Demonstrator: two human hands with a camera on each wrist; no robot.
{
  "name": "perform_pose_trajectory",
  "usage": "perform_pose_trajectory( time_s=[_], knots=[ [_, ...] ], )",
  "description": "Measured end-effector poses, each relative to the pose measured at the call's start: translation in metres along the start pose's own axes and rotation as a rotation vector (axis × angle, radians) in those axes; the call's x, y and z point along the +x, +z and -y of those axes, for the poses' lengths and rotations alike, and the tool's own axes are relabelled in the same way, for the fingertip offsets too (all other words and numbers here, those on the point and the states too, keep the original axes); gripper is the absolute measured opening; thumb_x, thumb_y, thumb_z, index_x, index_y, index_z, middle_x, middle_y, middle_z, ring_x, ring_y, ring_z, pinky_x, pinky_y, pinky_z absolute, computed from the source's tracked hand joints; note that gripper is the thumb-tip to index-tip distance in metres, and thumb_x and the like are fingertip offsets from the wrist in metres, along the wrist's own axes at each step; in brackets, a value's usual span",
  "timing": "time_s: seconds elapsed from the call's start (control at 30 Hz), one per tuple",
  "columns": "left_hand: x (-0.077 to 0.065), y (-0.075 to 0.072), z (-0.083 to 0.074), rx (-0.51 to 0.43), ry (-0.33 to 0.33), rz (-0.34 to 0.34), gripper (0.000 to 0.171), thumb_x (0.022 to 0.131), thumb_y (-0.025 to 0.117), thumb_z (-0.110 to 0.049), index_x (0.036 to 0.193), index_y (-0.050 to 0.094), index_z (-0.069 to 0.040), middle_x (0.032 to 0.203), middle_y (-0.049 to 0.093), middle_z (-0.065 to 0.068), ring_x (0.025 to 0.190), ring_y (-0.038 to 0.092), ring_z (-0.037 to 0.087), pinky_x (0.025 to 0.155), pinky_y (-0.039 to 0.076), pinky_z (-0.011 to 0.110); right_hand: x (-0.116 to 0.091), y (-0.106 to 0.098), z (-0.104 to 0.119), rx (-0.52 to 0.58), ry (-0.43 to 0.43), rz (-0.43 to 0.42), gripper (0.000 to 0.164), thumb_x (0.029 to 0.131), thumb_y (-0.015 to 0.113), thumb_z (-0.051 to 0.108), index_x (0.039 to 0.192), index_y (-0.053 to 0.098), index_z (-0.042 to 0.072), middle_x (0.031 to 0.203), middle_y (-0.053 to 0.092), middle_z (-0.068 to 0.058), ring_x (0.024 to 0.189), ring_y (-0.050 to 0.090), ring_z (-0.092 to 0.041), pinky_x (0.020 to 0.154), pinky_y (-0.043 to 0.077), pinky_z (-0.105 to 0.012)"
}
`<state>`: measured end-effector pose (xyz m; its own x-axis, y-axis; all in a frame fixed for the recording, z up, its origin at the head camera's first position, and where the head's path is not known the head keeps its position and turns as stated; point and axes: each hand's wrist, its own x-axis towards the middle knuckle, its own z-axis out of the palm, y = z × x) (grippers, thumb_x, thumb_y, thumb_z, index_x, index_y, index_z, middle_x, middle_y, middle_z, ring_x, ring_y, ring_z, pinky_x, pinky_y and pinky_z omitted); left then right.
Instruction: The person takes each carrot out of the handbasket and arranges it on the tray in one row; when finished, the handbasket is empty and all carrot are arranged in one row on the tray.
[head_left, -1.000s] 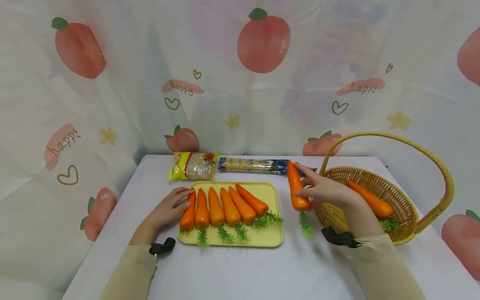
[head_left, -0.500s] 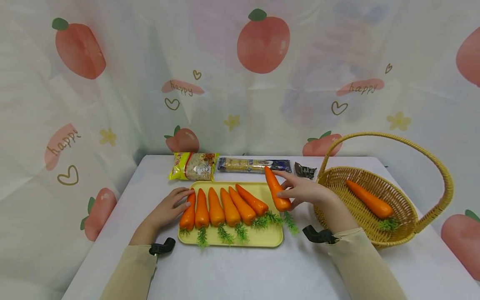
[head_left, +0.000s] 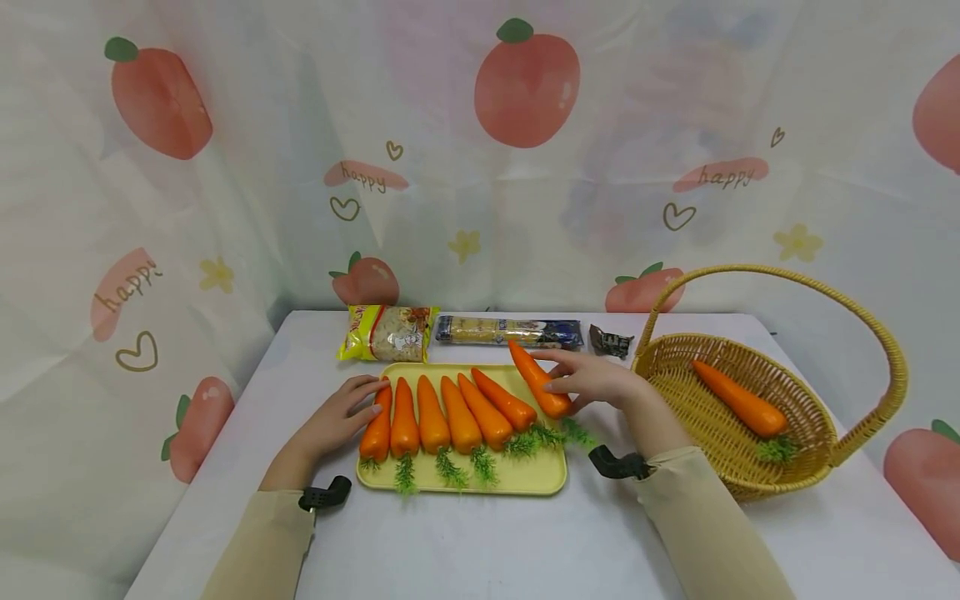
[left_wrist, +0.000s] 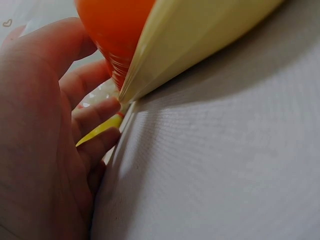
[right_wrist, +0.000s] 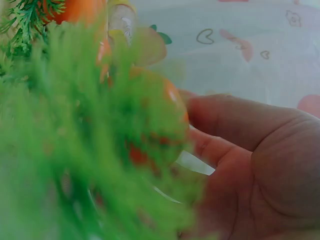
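Note:
My right hand [head_left: 600, 382] pinches an orange toy carrot [head_left: 538, 383] between thumb and fingers, over the right end of a yellow tray [head_left: 525, 478]. Its tip points up and to the left; in the right wrist view its green leafy top [right_wrist: 100, 145] blurs across much of the picture. Several more carrots [head_left: 433, 417] lie side by side on the tray, their leaves toward me. My left hand [head_left: 339, 418] rests at the tray's left edge, its relaxed fingers touching the leftmost carrot [head_left: 377, 432]. Close by in the left wrist view, the fingers [left_wrist: 95, 117] reach the tray's rim.
A wicker basket [head_left: 693, 442] with a tall handle stands at the right, one carrot [head_left: 738, 400] inside. Behind the tray lie a yellow food packet [head_left: 390, 332], a long noodle-like package [head_left: 510, 331] and a small dark packet [head_left: 610, 342]. A patterned curtain hangs behind the table.
My right hand has carried the carrot leftward from beside the basket to over the tray's right end, and lower. The left hand has stayed in place.

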<state>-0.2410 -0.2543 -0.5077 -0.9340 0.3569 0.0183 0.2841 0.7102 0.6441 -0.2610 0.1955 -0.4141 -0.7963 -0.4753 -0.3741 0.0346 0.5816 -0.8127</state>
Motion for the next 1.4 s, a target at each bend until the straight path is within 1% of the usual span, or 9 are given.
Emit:
perform_pose_trajectory(
  time_s=[0.13,0.23,0.43,0.6,0.7,0.87,1.03,1.23,1.4],
  knots=[
    [0.0,0.0,0.0,0.005,0.005,-0.002,0.051,0.099,0.052,-0.049,0.147,0.047,-0.029,0.155,0.035,0.006,0.143,0.036,0.037,0.115,0.028,0.064,0.007,0.003,-0.002,-0.02,0.004,-0.002,0.061,0.097,0.063,0.021,0.152,0.038,0.024,0.138,0.051,-0.023,0.104,0.063,-0.025,0.076,0.061,-0.041],
    [-0.001,-0.001,0.001,0.009,0.013,-0.003,0.052,0.1,0.052,-0.049,0.147,0.047,-0.029,0.154,0.035,0.007,0.142,0.036,0.037,0.115,0.028,0.064,0.012,0.005,-0.004,-0.023,0.014,0.014,0.058,0.098,0.061,0.019,0.151,0.039,0.021,0.138,0.052,-0.022,0.103,0.063,-0.025,0.077,0.061,-0.041],
    [-0.001,-0.001,0.0,0.013,0.015,-0.003,0.051,0.1,0.052,-0.048,0.147,0.047,-0.029,0.155,0.035,0.007,0.142,0.037,0.037,0.115,0.028,0.064,0.015,0.009,-0.003,-0.062,0.039,0.007,0.052,0.098,0.06,0.02,0.149,0.045,0.02,0.136,0.054,-0.019,0.101,0.062,-0.023,0.079,0.06,-0.04],
    [0.0,0.0,0.001,0.023,0.013,-0.003,0.051,0.1,0.052,-0.049,0.147,0.047,-0.029,0.154,0.036,0.007,0.142,0.037,0.037,0.115,0.029,0.064,0.017,0.01,-0.002,-0.109,0.033,0.005,0.048,0.099,0.059,0.022,0.146,0.049,0.016,0.14,0.054,-0.018,0.107,0.062,-0.024,0.078,0.059,-0.04],
    [0.0,-0.001,0.001,0.034,0.033,-0.007,0.051,0.1,0.052,-0.046,0.147,0.047,-0.027,0.154,0.037,0.008,0.141,0.038,0.037,0.114,0.03,0.063,0.018,0.01,0.0,-0.13,0.031,-0.002,0.044,0.099,0.058,0.023,0.142,0.053,0.015,0.141,0.054,-0.016,0.108,0.061,-0.023,0.078,0.059,-0.04],
    [0.0,-0.002,-0.001,0.038,0.067,-0.015,0.05,0.1,0.053,-0.042,0.147,0.048,-0.023,0.152,0.038,0.01,0.14,0.039,0.038,0.114,0.03,0.062,0.018,0.01,0.001,-0.158,0.029,-0.029,0.039,0.099,0.058,0.022,0.136,0.059,0.015,0.142,0.055,-0.014,0.11,0.061,-0.022,0.078,0.058,-0.039],
    [0.0,-0.002,-0.001,0.041,0.077,-0.016,0.051,0.101,0.052,-0.042,0.147,0.048,-0.022,0.153,0.038,0.011,0.14,0.039,0.038,0.114,0.03,0.062,0.019,0.01,0.0,-0.181,0.019,-0.038,0.037,0.098,0.058,0.022,0.135,0.061,0.014,0.141,0.056,-0.014,0.108,0.061,-0.022,0.078,0.058,-0.039],
    [-0.001,-0.002,-0.001,0.036,0.07,-0.014,0.051,0.101,0.052,-0.043,0.147,0.048,-0.023,0.153,0.038,0.01,0.14,0.039,0.038,0.114,0.03,0.063,0.019,0.011,-0.003,-0.193,0.003,-0.059,0.036,0.098,0.059,0.023,0.132,0.062,0.015,0.135,0.059,-0.013,0.101,0.061,-0.02,0.073,0.058,-0.037],
    [-0.001,-0.001,-0.001,0.039,0.069,-0.018,0.051,0.101,0.051,-0.043,0.148,0.047,-0.023,0.153,0.038,0.01,0.14,0.039,0.038,0.114,0.03,0.063,0.017,0.013,-0.004,-0.216,-0.006,-0.067,0.035,0.098,0.06,0.025,0.131,0.063,0.016,0.134,0.06,-0.012,0.098,0.061,-0.019,0.072,0.057,-0.034]
  ],
)
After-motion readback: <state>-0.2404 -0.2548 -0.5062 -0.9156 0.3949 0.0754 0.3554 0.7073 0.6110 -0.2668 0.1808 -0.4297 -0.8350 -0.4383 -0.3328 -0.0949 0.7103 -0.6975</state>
